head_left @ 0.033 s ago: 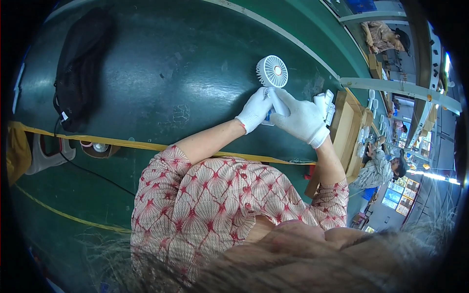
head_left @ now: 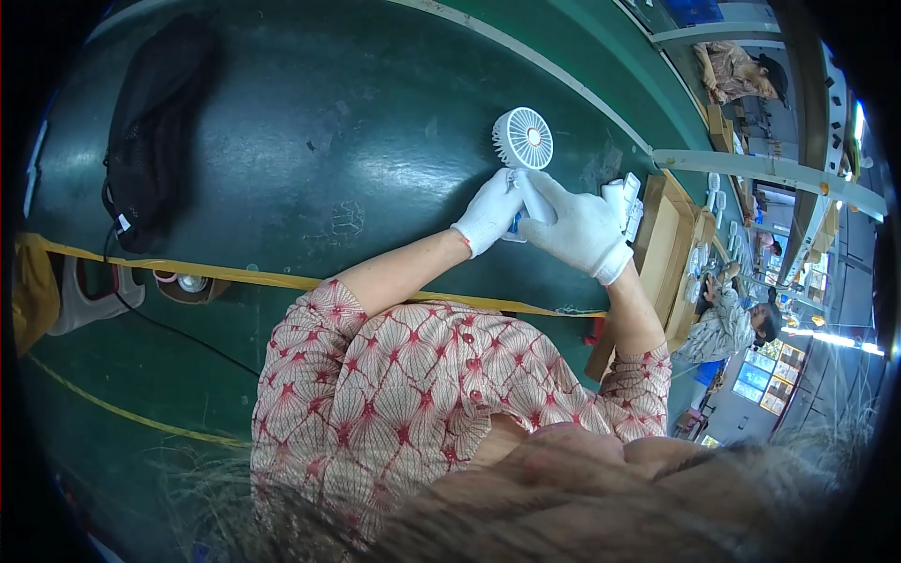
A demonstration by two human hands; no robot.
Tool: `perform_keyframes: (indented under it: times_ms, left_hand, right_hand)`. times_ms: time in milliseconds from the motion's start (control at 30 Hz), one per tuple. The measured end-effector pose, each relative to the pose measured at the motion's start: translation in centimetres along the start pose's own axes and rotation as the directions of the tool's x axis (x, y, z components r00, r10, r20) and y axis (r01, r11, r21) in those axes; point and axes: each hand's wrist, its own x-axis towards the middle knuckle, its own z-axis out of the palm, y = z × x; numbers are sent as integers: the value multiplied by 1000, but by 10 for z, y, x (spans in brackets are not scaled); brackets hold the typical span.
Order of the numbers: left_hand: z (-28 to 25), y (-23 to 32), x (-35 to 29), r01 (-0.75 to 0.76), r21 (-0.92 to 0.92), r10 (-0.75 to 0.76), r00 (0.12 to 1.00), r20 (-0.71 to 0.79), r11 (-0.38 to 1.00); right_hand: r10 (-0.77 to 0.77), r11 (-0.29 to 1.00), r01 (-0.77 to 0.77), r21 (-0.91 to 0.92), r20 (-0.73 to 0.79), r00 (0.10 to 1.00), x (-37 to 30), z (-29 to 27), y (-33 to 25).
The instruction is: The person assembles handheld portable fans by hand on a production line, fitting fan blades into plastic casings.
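Observation:
A white handheld fan [head_left: 524,138] with a round slatted head is tilted over the green table, its head pointing away from me. My left hand [head_left: 489,214], in a white knitted glove, is closed on the fan's handle just under the head. Gloved the same way, my right hand [head_left: 580,231] wraps the handle from the right side, thumb lying along it. Between the two hands a small blue and white piece shows below the handle; what it is I cannot make out. Most of the handle is hidden by the gloves.
White plastic parts [head_left: 623,204] lie right of my hands, beside a cardboard box [head_left: 663,249]. A black bag [head_left: 155,141] rests on the table [head_left: 310,113] at left. Yellow tape [head_left: 253,277] runs along the near edge. Other people sit farther right, past a metal frame [head_left: 751,164].

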Motion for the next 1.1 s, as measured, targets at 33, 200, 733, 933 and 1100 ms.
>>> perform_keyframes:
  times_ms: [33,200,733,933,1100]
  left_hand:
    - [0,2,-1,-16,14,16,999,36,1000]
    - [7,34,-19,136,-352,-45,966,254,926]
    - [9,24,-25,233,-483,-84,947,310,844]
    - [9,25,-25,148,-379,-103,985,137,913]
    - [11,28,-15,73,-512,-18,994,111,856]
  right_hand:
    - [1,1000,-1,-3,1,1000,-1,-1,1]
    - [-2,1000,1,21,33,999,-3,-2,9]
    - [-166,980,150,-132,-126,978,-14,59,21]
    - [-158,987,150,-56,-183,970,-9,65,19]
    - [-47,983,88,163,-241,969,-9,74,24]
